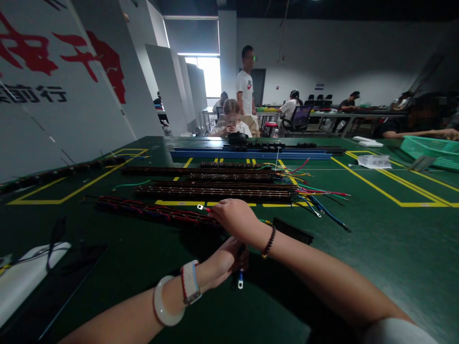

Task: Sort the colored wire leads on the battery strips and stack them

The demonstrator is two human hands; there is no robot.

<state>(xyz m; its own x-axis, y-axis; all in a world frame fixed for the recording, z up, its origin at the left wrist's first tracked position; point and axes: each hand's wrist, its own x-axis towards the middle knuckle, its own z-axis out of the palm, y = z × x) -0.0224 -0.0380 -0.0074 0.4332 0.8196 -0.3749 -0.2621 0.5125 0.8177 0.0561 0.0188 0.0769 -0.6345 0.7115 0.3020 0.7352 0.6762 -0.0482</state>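
My right hand (234, 217) is closed around a red cable whose silver ring terminal (200, 207) sticks out to the left past the fingers. Below it and partly behind it, my left hand (231, 258) is also closed. A blue cable with a ring terminal (240, 283) points down from under the left fingers. Most of what both hands grip is hidden. Just beyond the hands lies a dark bar with red and blue wires (161, 212) along it. Past my right wrist, a short black channel piece (292, 231) rests on the green table (358, 267).
Further back lie several long dark bars with wires (215, 191), loose coloured cable ends (322, 203) spreading right. Behind are blue rails (251, 155). A green basket (430, 152) stands far right, a white object (32, 277) at left. People sit and stand across the room.
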